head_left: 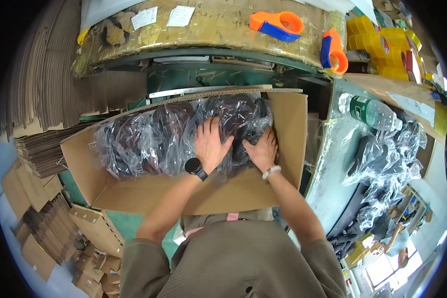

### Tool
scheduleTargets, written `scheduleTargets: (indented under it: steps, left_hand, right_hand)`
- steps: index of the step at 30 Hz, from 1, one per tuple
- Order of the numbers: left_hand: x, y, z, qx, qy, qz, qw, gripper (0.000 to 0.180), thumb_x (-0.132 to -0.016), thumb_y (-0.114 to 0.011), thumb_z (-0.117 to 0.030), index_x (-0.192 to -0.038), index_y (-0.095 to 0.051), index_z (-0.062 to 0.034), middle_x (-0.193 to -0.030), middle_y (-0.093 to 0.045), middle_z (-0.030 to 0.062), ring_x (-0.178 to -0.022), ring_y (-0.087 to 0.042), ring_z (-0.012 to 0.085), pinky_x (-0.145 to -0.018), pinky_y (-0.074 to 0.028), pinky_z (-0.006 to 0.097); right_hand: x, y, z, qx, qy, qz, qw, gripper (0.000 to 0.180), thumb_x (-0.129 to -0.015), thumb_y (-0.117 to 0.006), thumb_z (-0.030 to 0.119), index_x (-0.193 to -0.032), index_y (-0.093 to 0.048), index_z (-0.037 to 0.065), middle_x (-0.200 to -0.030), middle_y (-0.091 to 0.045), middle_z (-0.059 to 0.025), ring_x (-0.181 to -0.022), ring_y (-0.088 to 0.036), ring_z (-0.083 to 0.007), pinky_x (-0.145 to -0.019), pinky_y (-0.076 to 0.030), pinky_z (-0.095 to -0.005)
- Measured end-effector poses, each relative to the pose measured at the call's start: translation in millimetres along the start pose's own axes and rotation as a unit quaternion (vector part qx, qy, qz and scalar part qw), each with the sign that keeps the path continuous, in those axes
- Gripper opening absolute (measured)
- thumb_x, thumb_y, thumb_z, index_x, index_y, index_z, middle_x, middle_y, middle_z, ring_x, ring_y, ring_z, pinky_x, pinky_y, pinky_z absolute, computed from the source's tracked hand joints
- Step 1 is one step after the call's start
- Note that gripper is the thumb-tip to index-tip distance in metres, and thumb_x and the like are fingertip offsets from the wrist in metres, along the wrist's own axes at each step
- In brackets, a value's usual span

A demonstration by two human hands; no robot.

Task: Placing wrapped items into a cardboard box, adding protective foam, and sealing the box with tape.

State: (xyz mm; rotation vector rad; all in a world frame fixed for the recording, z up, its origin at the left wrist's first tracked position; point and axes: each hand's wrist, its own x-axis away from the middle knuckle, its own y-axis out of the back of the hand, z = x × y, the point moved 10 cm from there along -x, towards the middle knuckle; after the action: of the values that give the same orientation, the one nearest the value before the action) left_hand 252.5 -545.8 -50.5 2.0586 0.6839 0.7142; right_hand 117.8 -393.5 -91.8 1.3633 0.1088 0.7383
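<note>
A long open cardboard box [149, 196] lies across in front of me. Inside, dark items in clear plastic bags [149, 136] sit side by side along its far wall; their exact kind is hidden by the wrinkled, shiny film. My left hand [212, 145], with a black watch at the wrist, lies on the bags right of the middle, fingers stretched out. Close to the box's right end, my right hand [261, 150] presses on a bagged item [238, 111] with its fingers spread. A pale bead bracelet circles that wrist. Neither hand grips anything.
Beyond the box, a tape-covered bench [213, 32] bears an orange-and-blue tape dispenser [278, 25] and paper slips [180, 16]. Another dispenser [334, 52] sits at its right corner, near yellow tape rolls [375, 44]. Rightward are a bottle [372, 111] and bagged dark items [387, 159]. Flat cardboard stacks [49, 69] stand left.
</note>
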Motion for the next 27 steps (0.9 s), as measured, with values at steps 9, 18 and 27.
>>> scheduleTargets:
  steps: [9,18,27]
  left_hand:
    - [29.9,-62.4,51.7,-0.105,-0.035,0.105,0.988,0.089,-0.077,-0.075,-0.049,-0.146,-0.037,-0.0066,-0.153,-0.036,0.0166,-0.144,-0.03,0.0378,-0.115,-0.024,0.059]
    - [35.3,-69.8,63.4,-0.099,-0.053,0.098,0.989,0.08,-0.082,-0.067,-0.046,-0.147,-0.04,-0.0087,-0.153,-0.037,0.0165,-0.144,-0.029,0.0391,-0.114,-0.026,0.06]
    - [42.8,-56.6,74.5,-0.048,-0.018,0.04,0.998,0.077,-0.082,-0.068,-0.046,-0.144,-0.042,-0.0073,-0.149,-0.041,0.0165,-0.141,-0.034,0.0372,-0.114,-0.028,0.056]
  right_hand:
    - [-5.3,-46.3,-24.6,-0.06,0.102,0.033,0.992,0.092,-0.075,-0.074,0.039,-0.143,-0.031,-0.006,-0.136,-0.048,-0.0297,-0.12,-0.051,-0.0456,-0.1,-0.044,-0.0505]
    - [-3.1,-42.0,-6.8,-0.027,0.09,0.034,0.995,0.089,-0.077,-0.071,0.039,-0.144,-0.033,-0.005,-0.134,-0.049,-0.0276,-0.117,-0.052,-0.0434,-0.1,-0.045,-0.0489]
    - [-4.7,-14.7,37.0,-0.048,0.135,-0.073,0.987,0.089,-0.072,-0.078,0.031,-0.142,-0.038,-0.005,-0.137,-0.046,-0.0273,-0.13,-0.04,-0.0433,-0.113,-0.029,-0.0511]
